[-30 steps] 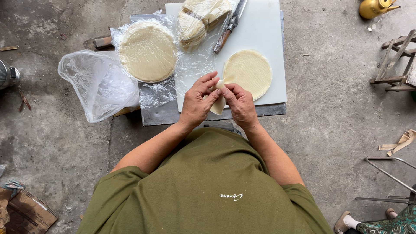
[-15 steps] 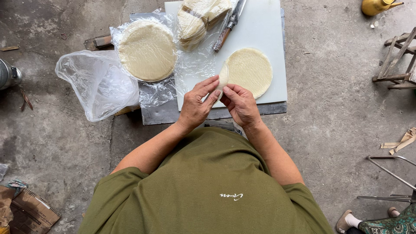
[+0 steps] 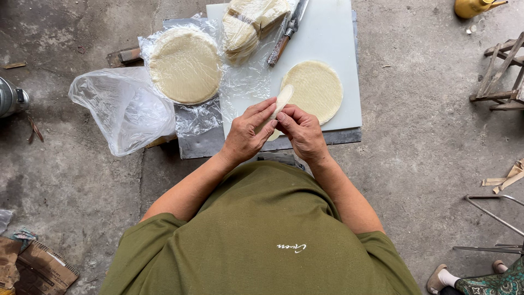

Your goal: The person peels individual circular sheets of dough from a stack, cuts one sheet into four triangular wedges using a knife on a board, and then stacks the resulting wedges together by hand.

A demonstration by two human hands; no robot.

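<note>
Just below the frame's centre, I am pinching a folded dough round (image 3: 280, 104) between my left hand (image 3: 246, 134) and right hand (image 3: 303, 133), keeping both grips gentle so it doesn't tear.

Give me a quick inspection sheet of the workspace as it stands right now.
Surface: white board on a concrete floor.
Job's things: thin folded wrapper held up by both hands; round wrapper flat on the board.
Clutter: wrapper stack on plastic film, second stack, knife, empty plastic bag.
Grips: left hand and right hand pinch the folded wrapper.
Cables: nothing seen.
Surroundings: wooden stool, yellow kettle, cardboard.
</note>
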